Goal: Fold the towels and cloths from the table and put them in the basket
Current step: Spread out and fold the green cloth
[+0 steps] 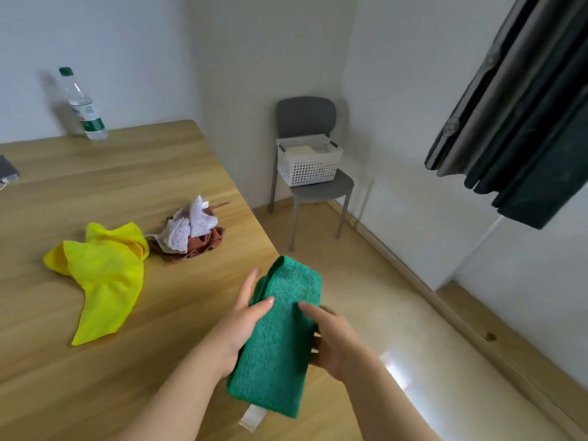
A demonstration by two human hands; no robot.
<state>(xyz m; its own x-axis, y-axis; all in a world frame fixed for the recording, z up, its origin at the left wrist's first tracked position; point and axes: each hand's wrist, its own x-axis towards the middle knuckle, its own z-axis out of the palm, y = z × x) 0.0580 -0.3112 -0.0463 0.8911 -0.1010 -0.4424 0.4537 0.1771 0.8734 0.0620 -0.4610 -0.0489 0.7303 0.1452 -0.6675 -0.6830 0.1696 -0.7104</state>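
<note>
Low in the frame, centre, the left hand (237, 329) and right hand (331, 340) grip a folded green towel (280, 338) between them, held past the wooden table's (133, 173) right edge. Left of it on the table lie a crumpled yellow cloth (101, 275), then a white dotted cloth (191, 227) atop a brown cloth (203, 243). Farther off, upper centre, a white basket (307, 168) holding pale folded cloths sits on a grey chair (307, 119). A plastic bottle (83, 105) stands upper left.

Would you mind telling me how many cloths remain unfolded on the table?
3: a crumpled yellow cloth left, with a white dotted cloth heaped on a brown cloth beside it. More may hide in that heap.
</note>
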